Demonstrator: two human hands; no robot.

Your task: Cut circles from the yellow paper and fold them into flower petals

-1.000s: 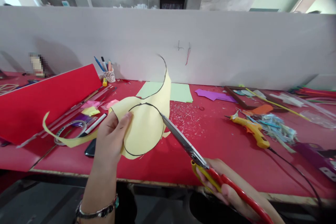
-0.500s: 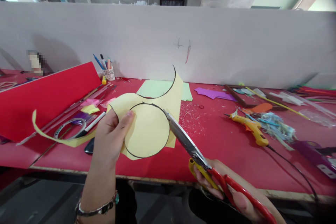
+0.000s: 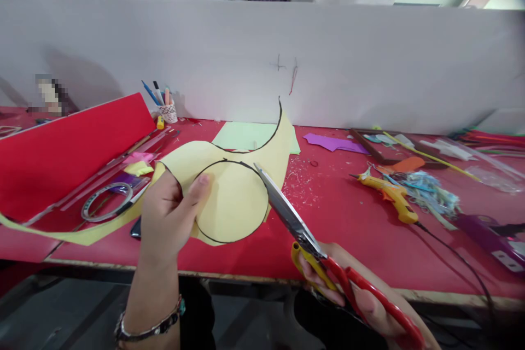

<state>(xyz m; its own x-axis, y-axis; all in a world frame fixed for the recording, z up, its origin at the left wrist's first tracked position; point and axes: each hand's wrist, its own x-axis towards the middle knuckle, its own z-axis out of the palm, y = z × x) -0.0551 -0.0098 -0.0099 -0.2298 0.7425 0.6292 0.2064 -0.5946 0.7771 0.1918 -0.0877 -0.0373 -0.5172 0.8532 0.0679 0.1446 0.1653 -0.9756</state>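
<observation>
My left hand (image 3: 168, 219) pinches a sheet of yellow paper (image 3: 233, 202), thumb on top, at the left side of a circle outlined in black. A curved strip of the paper trails left past my wrist, and a pointed part rises at the upper right. My right hand (image 3: 348, 284) is wrapped round the handles of scissors (image 3: 291, 219) with red and yellow grips. The blades look closed or nearly closed, with their tip at the circle's upper right outline.
A yellow glue gun (image 3: 389, 197) with a black cord lies right, near tangled blue yarn (image 3: 429, 191). Purple paper (image 3: 334, 144), green sheets (image 3: 241, 135) and a pen cup (image 3: 168, 112) stand or lie at the back. Left are a red board (image 3: 77, 147) and a tape roll (image 3: 92, 208).
The long strip at the left has swung further left and spread out. The paper's upper right point has shifted slightly right, and the scissor tip has moved slightly up and left.
</observation>
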